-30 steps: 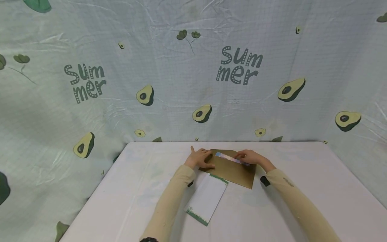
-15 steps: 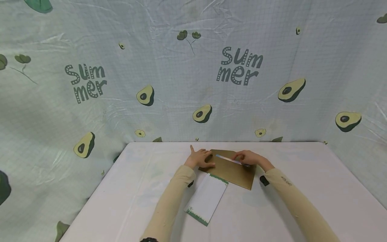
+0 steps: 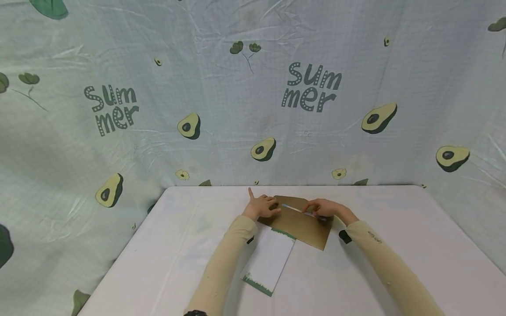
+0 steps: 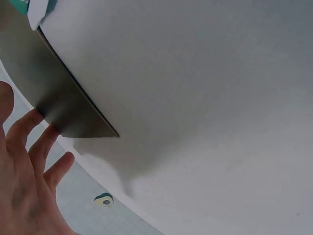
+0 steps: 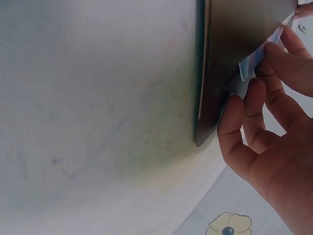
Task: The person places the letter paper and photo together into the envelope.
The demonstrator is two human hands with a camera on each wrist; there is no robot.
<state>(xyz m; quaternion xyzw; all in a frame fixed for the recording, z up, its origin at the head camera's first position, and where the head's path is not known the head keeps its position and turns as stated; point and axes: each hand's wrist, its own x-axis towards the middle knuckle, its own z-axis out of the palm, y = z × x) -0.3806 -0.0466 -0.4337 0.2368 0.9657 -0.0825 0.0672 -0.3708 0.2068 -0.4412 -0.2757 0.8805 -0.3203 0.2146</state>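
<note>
A brown kraft envelope (image 3: 302, 230) lies slanted near the back of the table. From its opening shows a thin strip of a colourful card (image 3: 291, 208), most of which is hidden inside. My right hand (image 3: 325, 207) is at the card's right part; in the right wrist view the thumb lies against the card (image 5: 250, 62) with curled fingers behind it. My left hand (image 3: 261, 207) rests with spread fingers on the envelope's left end; in the left wrist view its fingertips touch the envelope (image 4: 63, 93).
A white sheet with green borders (image 3: 270, 262) lies in front of the envelope, its far edge meeting the envelope's near edge. The white table (image 3: 379, 267) ends at a hanging cloth (image 3: 221, 87) printed with avocados.
The card has gone deeper into the envelope, leaving a thinner strip in sight. My right hand has shifted slightly left along it, and the envelope has slid slightly nearer. My left hand stays put.
</note>
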